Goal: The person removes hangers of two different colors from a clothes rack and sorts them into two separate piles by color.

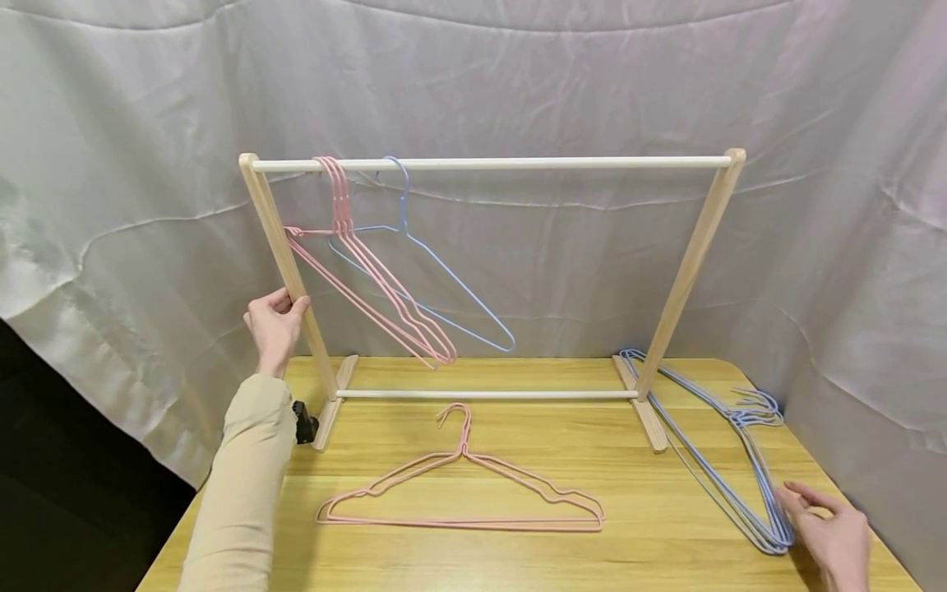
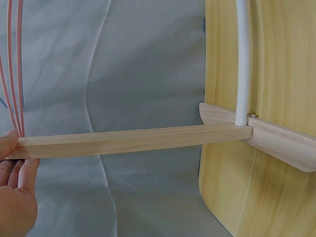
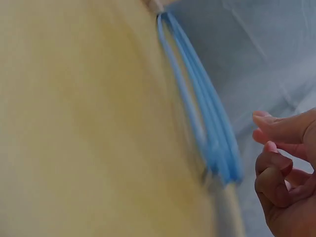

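My left hand (image 1: 275, 325) pinches the left wooden post (image 1: 281, 238) of a clothes rack between thumb and fingers; the left wrist view shows this grip on the post too. Close to the front corner of a pile of blue wire hangers (image 1: 769, 501) at the table's right is my right hand (image 1: 827, 526). In the right wrist view its fingers (image 3: 272, 182) are loosely bent, with nothing between them, beside the blue pile (image 3: 202, 103). Several pink hangers (image 1: 381, 279) and one blue hanger (image 1: 462, 284) hang from the rack's white top rail (image 1: 562, 163), towards its left end.
Pink hangers (image 1: 462, 522) lie overlapped on the wooden table (image 1: 473, 567) in front of the rack. A white lower bar (image 1: 488, 395) joins the rack's feet, and the right post (image 1: 688, 271) stands by the blue pile. Grey curtains (image 1: 562, 82) close off the back and sides.
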The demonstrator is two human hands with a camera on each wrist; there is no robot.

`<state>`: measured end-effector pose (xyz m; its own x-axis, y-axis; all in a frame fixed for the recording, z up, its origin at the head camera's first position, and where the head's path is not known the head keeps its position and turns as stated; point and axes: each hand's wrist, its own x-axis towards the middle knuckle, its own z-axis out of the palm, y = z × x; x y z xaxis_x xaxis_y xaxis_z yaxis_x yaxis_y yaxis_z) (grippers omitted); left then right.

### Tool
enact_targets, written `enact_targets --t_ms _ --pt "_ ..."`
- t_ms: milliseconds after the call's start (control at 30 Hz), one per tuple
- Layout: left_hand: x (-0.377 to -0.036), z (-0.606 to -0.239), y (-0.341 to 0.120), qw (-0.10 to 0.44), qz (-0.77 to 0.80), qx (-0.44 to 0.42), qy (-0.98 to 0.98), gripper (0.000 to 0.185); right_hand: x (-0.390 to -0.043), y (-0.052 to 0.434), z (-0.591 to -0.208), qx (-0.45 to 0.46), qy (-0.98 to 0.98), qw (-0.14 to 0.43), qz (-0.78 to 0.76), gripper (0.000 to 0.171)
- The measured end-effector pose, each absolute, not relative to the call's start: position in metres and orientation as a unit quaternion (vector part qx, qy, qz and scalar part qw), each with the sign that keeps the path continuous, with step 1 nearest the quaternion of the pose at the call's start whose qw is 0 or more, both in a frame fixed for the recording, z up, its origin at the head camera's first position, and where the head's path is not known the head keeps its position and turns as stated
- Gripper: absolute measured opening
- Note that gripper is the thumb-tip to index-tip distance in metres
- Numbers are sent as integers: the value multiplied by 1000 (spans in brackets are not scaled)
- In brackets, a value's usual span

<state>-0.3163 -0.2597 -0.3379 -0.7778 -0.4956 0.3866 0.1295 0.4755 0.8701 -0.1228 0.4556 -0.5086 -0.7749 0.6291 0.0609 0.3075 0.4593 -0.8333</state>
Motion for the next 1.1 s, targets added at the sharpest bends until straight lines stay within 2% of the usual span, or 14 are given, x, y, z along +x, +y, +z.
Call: enact_targets --t_ms 100,267,400,633,833,1100 --pt "-315 -338 -259 313 -499 119 -799 31 -134 441 -492 -217 -844 234 430 11" --pt "-315 -337 -259 308 -498 125 -801 31 -168 396 -461 -86 -845 255 462 14" --pt "-315 -337 -259 311 -500 121 -799 31 -199 350 -436 10 -871 238 429 28" --pt "-315 -336 -258 315 -501 115 -798 32 -244 267 -393 174 -852 166 464 21" --pt "-315 -335 -259 312 -502 116 -798 32 -266 208 -357 243 -829 90 496 26" --pt "-316 -337 -259 307 -504 119 -798 32 -275 151 -325 292 -829 106 465 32"
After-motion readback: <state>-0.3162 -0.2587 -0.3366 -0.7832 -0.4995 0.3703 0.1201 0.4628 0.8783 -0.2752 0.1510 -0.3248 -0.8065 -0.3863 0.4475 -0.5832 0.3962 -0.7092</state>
